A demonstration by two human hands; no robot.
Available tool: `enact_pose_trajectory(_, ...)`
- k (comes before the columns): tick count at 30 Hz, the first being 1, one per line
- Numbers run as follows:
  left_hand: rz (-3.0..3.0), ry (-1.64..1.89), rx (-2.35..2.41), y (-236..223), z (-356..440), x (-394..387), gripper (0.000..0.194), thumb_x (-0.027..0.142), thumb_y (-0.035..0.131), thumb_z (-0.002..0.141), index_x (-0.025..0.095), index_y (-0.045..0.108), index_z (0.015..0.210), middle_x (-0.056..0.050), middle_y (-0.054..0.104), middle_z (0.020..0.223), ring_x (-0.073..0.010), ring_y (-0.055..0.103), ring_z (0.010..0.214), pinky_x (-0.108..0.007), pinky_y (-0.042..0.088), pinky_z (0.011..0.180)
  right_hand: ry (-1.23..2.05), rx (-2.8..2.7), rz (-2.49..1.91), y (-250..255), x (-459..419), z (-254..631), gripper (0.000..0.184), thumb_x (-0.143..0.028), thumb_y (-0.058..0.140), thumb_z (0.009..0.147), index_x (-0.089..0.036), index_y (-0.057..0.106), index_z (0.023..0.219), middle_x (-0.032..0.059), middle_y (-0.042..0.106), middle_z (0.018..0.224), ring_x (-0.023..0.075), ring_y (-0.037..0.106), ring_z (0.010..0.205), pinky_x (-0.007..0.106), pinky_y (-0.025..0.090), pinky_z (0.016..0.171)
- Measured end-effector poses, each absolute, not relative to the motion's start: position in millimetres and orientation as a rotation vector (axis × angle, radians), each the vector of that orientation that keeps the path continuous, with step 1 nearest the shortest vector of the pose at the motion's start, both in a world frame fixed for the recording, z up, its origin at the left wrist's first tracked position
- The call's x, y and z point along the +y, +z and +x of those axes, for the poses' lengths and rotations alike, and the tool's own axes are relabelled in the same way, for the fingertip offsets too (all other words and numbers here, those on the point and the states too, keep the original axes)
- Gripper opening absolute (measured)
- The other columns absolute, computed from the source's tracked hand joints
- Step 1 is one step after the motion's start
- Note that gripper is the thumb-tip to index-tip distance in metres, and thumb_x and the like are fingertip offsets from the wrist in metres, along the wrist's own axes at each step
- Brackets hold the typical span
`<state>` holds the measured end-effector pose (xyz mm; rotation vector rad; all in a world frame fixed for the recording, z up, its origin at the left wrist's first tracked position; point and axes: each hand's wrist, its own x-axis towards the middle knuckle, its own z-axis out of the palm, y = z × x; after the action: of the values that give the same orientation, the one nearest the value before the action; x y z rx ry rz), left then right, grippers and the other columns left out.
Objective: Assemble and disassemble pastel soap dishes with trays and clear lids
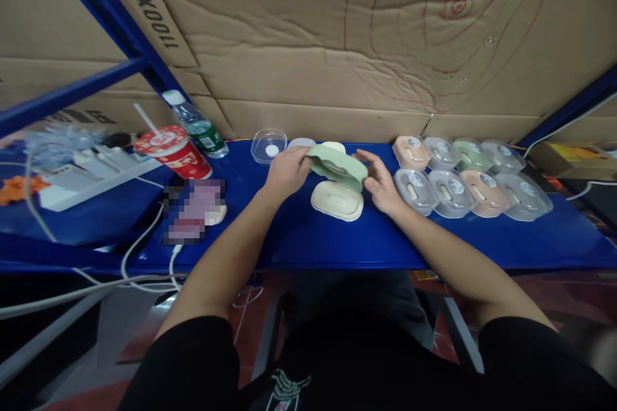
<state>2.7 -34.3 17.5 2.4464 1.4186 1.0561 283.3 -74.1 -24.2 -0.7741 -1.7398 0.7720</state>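
A pale green plastic box (338, 166), oblong with rounded ends, is held tilted above the blue table. My left hand (290, 172) pinches its left end between thumb and fingers. At its right end, my right hand (380, 185) has the thumb side against the wall, with the index finger raised off it. Just below the box lies a cream oval piece (337, 200) with a raised middle. Behind my hands stand a clear lid (268, 146) with a white round label, a greyish piece (301, 142) and a cream piece (333, 147), the last two partly hidden.
Several lidded boxes in grey, peach (411, 152) and green (471, 155) form two rows at right. At left are a red cup (176, 153) with a straw, a water bottle (200, 128), a blurred-out phone (195, 209), cables and a power strip (96, 180). Cardboard (289, 38) stands behind.
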Motion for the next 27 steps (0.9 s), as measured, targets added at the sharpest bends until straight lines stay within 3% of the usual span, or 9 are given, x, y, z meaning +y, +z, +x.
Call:
enact_pose_trajectory(3, 2.182, 1.168, 1.665, 14.9, -1.6, -27.2, 0.034, 0.032, 0.055, 0.102, 0.019, 0.076, 0.126, -0.008, 0.081, 0.096, -0.0283, 0.078, 0.094, -0.038, 0.058, 0.089, 0.731, -1.777, -0.825, -27.6, -73.7, 281.9, 0.095, -0.084, 0.071, 0.088, -0.031, 0.044, 0.162, 0.0168, 0.065, 0.151, 0.0329, 0.072, 0.121, 0.051, 0.065, 0.095)
enact_pose_trajectory(7, 1.885, 1.197, 1.841, 10.9, -11.9, -15.7, 0.074, 0.024, 0.063, 0.094, 0.015, 0.046, 0.166, -0.004, 0.078, 0.082, -0.0314, 0.079, 0.104, -0.041, 0.058, 0.097, 0.547, -1.933, -0.92, -26.2, -77.3, 280.7, 0.08, -0.067, 0.072, 0.096, -0.029, 0.048, 0.162, 0.0154, 0.071, 0.14, 0.0325, 0.072, 0.12, 0.055, 0.063, 0.101)
enact_pose_trajectory(10, 1.797, 1.111, 1.96, 10.6, -20.3, -9.2, 0.079, 0.022, 0.059, 0.096, 0.009, 0.038, 0.171, -0.006, 0.078, 0.077, -0.0344, 0.074, 0.124, -0.046, 0.053, 0.11, 0.41, -2.176, -0.891, -21.4, -80.5, 280.8, 0.069, -0.063, 0.074, 0.097, -0.028, 0.059, 0.154, 0.0136, 0.075, 0.135, 0.0357, 0.069, 0.126, 0.061, 0.057, 0.11)
enact_pose_trajectory(13, 1.76, 0.999, 2.031, 11.1, -26.4, -5.4, 0.075, 0.021, 0.057, 0.096, 0.011, 0.043, 0.169, -0.007, 0.08, 0.08, -0.0348, 0.067, 0.136, -0.047, 0.049, 0.115, 0.375, -2.392, -0.838, -17.6, -82.5, 280.1, 0.064, -0.063, 0.078, 0.094, -0.026, 0.068, 0.145, 0.0141, 0.074, 0.139, 0.0373, 0.067, 0.132, 0.061, 0.052, 0.115)
enact_pose_trajectory(17, 1.764, 0.94, 2.033, 12.4, -28.1, -5.0, 0.056, 0.023, 0.054, 0.1, 0.018, 0.06, 0.155, -0.007, 0.082, 0.084, -0.032, 0.07, 0.131, -0.043, 0.05, 0.11, 0.387, -2.526, -0.865, -17.3, -83.2, 279.2, 0.065, -0.062, 0.082, 0.091, -0.025, 0.07, 0.144, 0.0136, 0.072, 0.143, 0.0373, 0.064, 0.137, 0.06, 0.049, 0.119)
enact_pose_trajectory(20, 1.776, 0.868, 2.023, 15.4, -24.9, -8.4, 0.033, 0.032, 0.053, 0.104, 0.022, 0.075, 0.126, -0.006, 0.083, 0.084, -0.0298, 0.077, 0.11, -0.037, 0.053, 0.097, 0.398, -2.559, -0.9, -18.0, -82.8, 280.2, 0.068, -0.063, 0.082, 0.091, -0.023, 0.07, 0.146, 0.0153, 0.071, 0.146, 0.038, 0.063, 0.14, 0.059, 0.048, 0.119)
enact_pose_trajectory(23, 1.821, 0.774, 2.016, 18.9, -20.3, -12.8, 0.026, 0.041, 0.057, 0.103, 0.024, 0.076, 0.099, -0.005, 0.083, 0.082, -0.0281, 0.078, 0.095, -0.034, 0.053, 0.086, 0.415, -2.564, -0.916, -17.8, -82.8, 281.3, 0.069, -0.063, 0.082, 0.091, -0.024, 0.07, 0.147, 0.0157, 0.069, 0.148, 0.0383, 0.062, 0.142, 0.059, 0.048, 0.12)
enact_pose_trajectory(27, 1.882, 0.743, 1.961, 20.0, -16.9, -15.4, 0.031, 0.052, 0.065, 0.099, 0.024, 0.072, 0.089, -0.004, 0.083, 0.083, -0.0258, 0.076, 0.086, -0.033, 0.052, 0.079, 0.421, -2.568, -0.929, -16.7, -83.6, 281.2, 0.07, -0.062, 0.082, 0.091, -0.024, 0.069, 0.149, 0.0157, 0.068, 0.149, 0.0377, 0.061, 0.142, 0.058, 0.047, 0.12)
